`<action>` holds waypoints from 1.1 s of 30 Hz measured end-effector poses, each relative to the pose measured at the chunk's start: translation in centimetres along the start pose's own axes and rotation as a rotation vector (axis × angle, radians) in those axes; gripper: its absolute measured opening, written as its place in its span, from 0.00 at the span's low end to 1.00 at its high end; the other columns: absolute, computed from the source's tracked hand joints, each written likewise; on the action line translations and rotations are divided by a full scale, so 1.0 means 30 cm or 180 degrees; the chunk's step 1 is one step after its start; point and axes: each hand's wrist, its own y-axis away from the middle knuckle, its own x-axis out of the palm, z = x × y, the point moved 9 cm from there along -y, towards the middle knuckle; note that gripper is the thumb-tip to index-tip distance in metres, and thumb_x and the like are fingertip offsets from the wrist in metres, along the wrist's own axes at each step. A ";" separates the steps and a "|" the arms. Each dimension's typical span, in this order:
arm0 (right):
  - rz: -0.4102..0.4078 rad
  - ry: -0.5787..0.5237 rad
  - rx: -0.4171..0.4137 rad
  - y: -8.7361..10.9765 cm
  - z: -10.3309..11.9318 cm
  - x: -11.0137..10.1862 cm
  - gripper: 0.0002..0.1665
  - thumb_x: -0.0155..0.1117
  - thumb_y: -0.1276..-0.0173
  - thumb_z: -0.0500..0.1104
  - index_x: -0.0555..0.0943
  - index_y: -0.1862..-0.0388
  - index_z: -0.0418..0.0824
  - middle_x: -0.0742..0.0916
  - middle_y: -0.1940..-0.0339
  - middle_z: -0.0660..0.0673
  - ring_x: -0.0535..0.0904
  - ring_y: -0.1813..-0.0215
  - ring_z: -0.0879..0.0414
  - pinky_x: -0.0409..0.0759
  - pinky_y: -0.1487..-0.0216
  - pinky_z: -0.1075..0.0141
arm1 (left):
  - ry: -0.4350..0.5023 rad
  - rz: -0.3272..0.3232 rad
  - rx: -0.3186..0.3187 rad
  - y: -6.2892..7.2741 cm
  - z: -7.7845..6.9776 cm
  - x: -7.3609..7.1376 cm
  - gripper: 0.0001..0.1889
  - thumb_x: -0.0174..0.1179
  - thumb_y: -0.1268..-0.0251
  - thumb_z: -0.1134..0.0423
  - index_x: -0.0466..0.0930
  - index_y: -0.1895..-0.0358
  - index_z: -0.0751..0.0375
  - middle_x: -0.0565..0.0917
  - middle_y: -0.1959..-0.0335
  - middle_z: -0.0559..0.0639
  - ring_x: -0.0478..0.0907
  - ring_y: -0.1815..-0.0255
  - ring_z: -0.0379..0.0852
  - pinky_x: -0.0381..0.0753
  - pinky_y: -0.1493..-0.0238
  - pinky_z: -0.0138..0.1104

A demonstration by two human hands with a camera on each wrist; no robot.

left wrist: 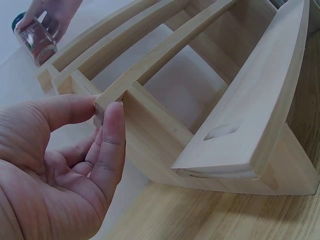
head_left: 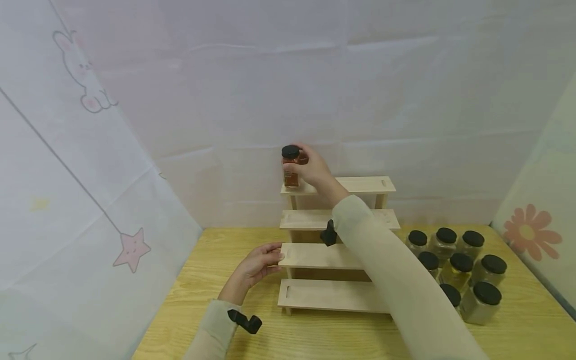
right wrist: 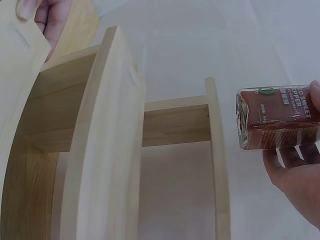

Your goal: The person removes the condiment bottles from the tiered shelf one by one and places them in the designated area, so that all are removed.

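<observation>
My right hand [head_left: 313, 169] grips a square glass spice jar [head_left: 291, 176] with a black lid and red contents, at the left end of the top step of a wooden tiered rack [head_left: 333, 295]. In the right wrist view the jar [right wrist: 277, 117] carries a "sweet pepper" label, and a gap shows between its base and the top board [right wrist: 218, 160]. My left hand [head_left: 260, 264] pinches the left end of the rack's second board from the bottom, thumb and index finger on its corner in the left wrist view.
Several black-lidded glass jars [head_left: 461, 262] stand grouped on the wooden table [head_left: 216, 250], right of the rack. Pale printed sheets [head_left: 252, 100] hang behind and at both sides. The back sheet is close behind the top step.
</observation>
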 end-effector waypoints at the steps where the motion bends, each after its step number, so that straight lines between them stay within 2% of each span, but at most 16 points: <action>1: 0.0015 -0.0013 0.0000 0.004 0.004 -0.006 0.41 0.75 0.35 0.44 0.70 0.25 0.52 0.78 0.32 0.43 0.75 0.36 0.48 0.76 0.35 0.53 | 0.0006 -0.0003 -0.0004 -0.002 0.001 0.001 0.37 0.61 0.27 0.67 0.54 0.21 0.67 0.51 0.21 0.70 0.78 0.51 0.44 0.85 0.54 0.32; 17: 0.0070 -0.0107 -0.0063 0.089 0.050 -0.174 0.37 0.74 0.34 0.44 0.71 0.27 0.54 0.79 0.34 0.45 0.75 0.35 0.48 0.73 0.32 0.44 | 0.0016 -0.0050 0.0007 -0.031 0.005 -0.004 0.37 0.60 0.27 0.67 0.53 0.21 0.68 0.52 0.22 0.70 0.78 0.51 0.44 0.85 0.55 0.31; 22: 0.0080 -0.0043 -0.0005 0.127 0.051 -0.219 0.38 0.75 0.34 0.47 0.71 0.27 0.56 0.79 0.34 0.47 0.74 0.35 0.49 0.71 0.31 0.42 | 0.0034 -0.0080 0.0011 -0.029 0.004 -0.008 0.36 0.60 0.27 0.68 0.53 0.21 0.68 0.52 0.22 0.71 0.78 0.54 0.43 0.85 0.56 0.31; 27: 0.0114 0.0065 -0.0044 0.169 0.060 -0.264 0.38 0.74 0.33 0.47 0.70 0.26 0.56 0.79 0.32 0.47 0.74 0.34 0.48 0.72 0.31 0.44 | 0.0036 -0.0062 0.0028 -0.030 0.002 -0.008 0.37 0.60 0.27 0.67 0.53 0.21 0.69 0.52 0.23 0.72 0.78 0.56 0.42 0.85 0.56 0.31; 33: 0.0122 0.0204 -0.0081 0.217 0.059 -0.324 0.38 0.73 0.32 0.46 0.70 0.26 0.55 0.79 0.33 0.44 0.74 0.35 0.46 0.73 0.34 0.45 | 0.0073 -0.0109 0.0019 -0.032 0.003 -0.015 0.35 0.60 0.27 0.68 0.56 0.22 0.68 0.56 0.26 0.70 0.78 0.58 0.42 0.86 0.57 0.31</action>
